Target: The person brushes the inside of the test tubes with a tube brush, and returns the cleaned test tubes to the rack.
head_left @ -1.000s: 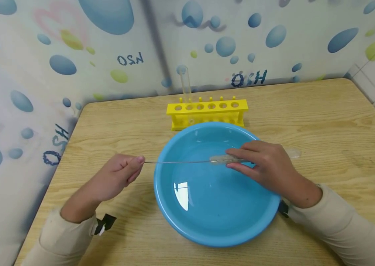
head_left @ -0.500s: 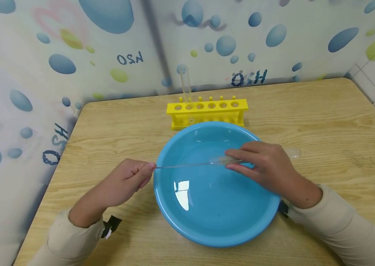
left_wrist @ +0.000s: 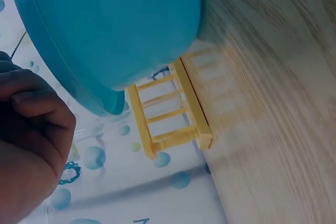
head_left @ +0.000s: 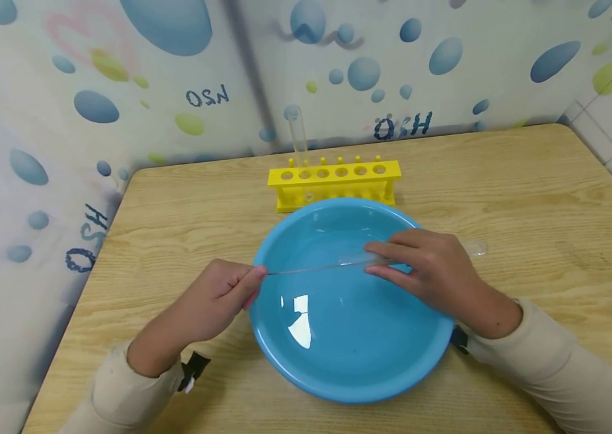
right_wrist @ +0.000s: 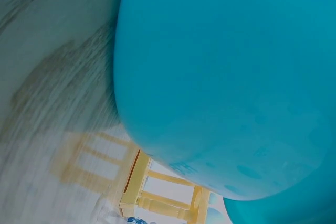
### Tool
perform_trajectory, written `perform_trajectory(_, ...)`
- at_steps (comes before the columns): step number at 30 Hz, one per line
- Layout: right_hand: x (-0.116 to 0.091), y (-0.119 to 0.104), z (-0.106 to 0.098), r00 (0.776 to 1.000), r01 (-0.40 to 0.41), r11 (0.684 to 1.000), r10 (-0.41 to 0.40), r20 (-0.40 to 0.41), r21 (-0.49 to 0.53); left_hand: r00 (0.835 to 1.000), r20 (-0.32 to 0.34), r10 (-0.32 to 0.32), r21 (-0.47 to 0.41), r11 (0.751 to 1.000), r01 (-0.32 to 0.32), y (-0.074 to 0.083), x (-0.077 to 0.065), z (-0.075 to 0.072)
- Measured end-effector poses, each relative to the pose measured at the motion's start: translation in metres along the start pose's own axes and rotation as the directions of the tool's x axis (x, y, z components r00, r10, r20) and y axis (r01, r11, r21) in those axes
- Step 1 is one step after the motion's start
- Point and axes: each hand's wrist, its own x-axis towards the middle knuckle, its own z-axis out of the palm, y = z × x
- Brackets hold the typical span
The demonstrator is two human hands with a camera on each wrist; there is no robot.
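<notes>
In the head view, my left hand (head_left: 224, 301) pinches the thin twisted-wire handle of a test tube brush (head_left: 306, 269) over the basin's left rim. The wire runs into a clear test tube (head_left: 356, 260), which my right hand (head_left: 433, 271) grips between thumb and fingers above the basin. The right hand's fingers cover the brush's bristle end. Beyond that hand a clear rounded glass end (head_left: 475, 248) shows; I cannot tell whether it belongs to the same tube. Below both hands stands a blue basin (head_left: 349, 386) that appears to hold water. Curled left fingers (left_wrist: 47, 108) show in the left wrist view.
Behind the basin stands a yellow test tube rack (head_left: 335, 173) with one clear test tube (head_left: 298, 135) upright in it. All of this is on a wooden table (head_left: 533, 199) against a patterned wall (head_left: 252, 36).
My left hand has moved right, from outside the basin to its rim, pushing the brush deeper into the test tube. The right hand has kept its place.
</notes>
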Motion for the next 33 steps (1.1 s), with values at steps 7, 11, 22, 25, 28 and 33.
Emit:
perform_trajectory(7, 0.001, -0.001, 0.0, 1.0, -0.008, 1.0, 0.008, 0.004, -0.021, 1.0, 0.014, 0.009, 0.033, 0.999, -0.01, 0.008, 0.007, 0.01)
perform_trajectory(11, 0.001, -0.001, 0.0, 1.0, -0.008, 1.0, 0.008, 0.004, -0.022, 0.999, 0.012, 0.031, 0.102, 0.994, -0.032, 0.01, 0.012, 0.015)
perform_trajectory(22, 0.001, -0.001, 0.0, 1.0, 0.0, 0.999, 0.0, 0.004, -0.035, 0.998, 0.048, 0.044, 0.104, 0.993, -0.049, 0.013, 0.022, 0.021)
perform_trajectory(25, 0.001, 0.0, 0.0, 1.0, -0.001, 0.999, 0.001, 0.004, -0.032, 0.997, 0.061, 0.052, 0.122, 0.991, -0.06, 0.014, 0.026, 0.022)
perform_trajectory(28, 0.001, 0.0, 0.0, 1.0, -0.001, 1.0, 0.001, 0.005, -0.03, 0.996, 0.075, 0.054, 0.148, 0.987, -0.065, 0.016, 0.03, 0.023)
perform_trajectory(33, 0.0, 0.001, 0.001, 1.0, 0.005, 1.0, -0.005, -0.001, -0.019, 0.994, 0.089, 0.059, 0.17, 0.983, -0.073, 0.015, 0.035, 0.026)
